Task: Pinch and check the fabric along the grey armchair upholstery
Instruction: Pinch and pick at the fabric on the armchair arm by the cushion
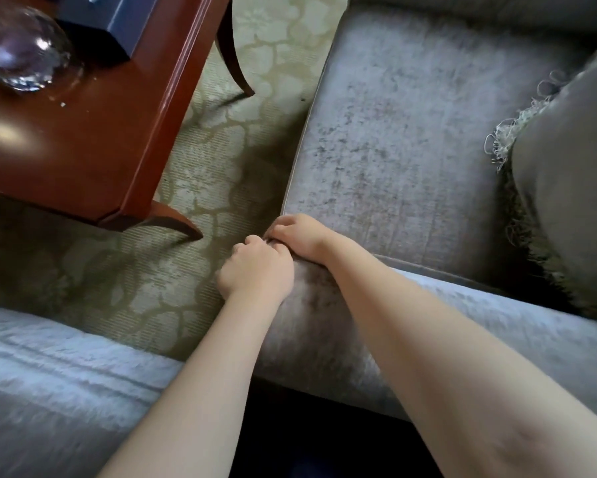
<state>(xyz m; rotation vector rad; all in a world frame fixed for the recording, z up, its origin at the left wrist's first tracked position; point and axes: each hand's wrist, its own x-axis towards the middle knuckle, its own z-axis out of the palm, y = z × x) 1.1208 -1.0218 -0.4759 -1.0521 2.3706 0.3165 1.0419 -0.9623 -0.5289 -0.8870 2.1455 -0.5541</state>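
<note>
Your two hands meet at the front end of the grey armchair's arm (311,315), where it drops toward the floor. Your left hand (257,270) is curled closed over the rounded front corner, fingers tucked around the fabric there. Your right hand (299,236) lies just beyond it, touching it, fingers bent down onto the same corner beside the seat cushion (411,139). Both seem to be gripping a small fold of upholstery between them, though the fingertips are hidden under the knuckles, so the pinch itself is hard to confirm.

The seat cushion spreads out ahead and to the right, its grey pile mottled with darker patches. A dark fringed pillow (566,188) sits on its right side, well apart from your hands. To the left, across a strip of patterned green carpet (221,150), stands a red-brown wooden tabletop (93,132) carrying a clear glass globe (23,53) and a dark blue box (117,19). One curved table leg (176,224) ends near your left hand. Another pale grey upholstered piece (48,374) fills the lower left.
</note>
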